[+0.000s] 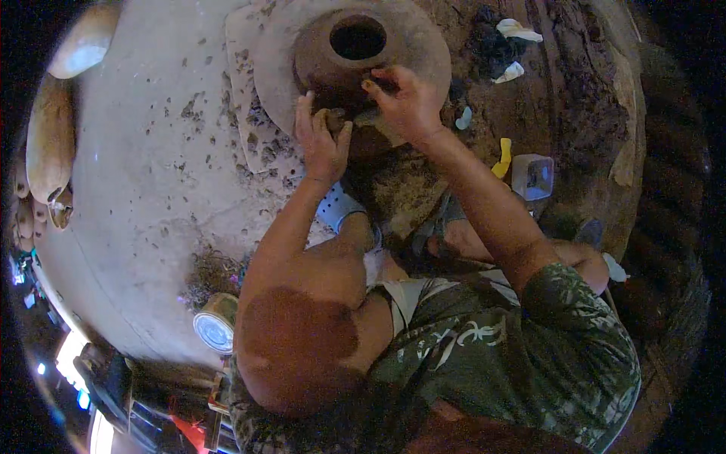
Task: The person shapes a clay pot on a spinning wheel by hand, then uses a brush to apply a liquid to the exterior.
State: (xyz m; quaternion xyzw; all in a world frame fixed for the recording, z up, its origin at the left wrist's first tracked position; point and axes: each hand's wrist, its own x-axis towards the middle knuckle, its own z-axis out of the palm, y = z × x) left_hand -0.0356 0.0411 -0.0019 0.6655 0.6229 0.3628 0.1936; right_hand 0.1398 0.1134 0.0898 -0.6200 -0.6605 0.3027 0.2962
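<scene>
Two hands apart, perhaps against pot's edge

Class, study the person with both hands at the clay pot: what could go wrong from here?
1. The left hand and right hand are both at the near side of the round brown clay pot; if its wall is soft, a firm push might dent it.
2. Small dark brown crumbs lie beside the flat round grey disc beneath it; some might stick to its surface.
</scene>
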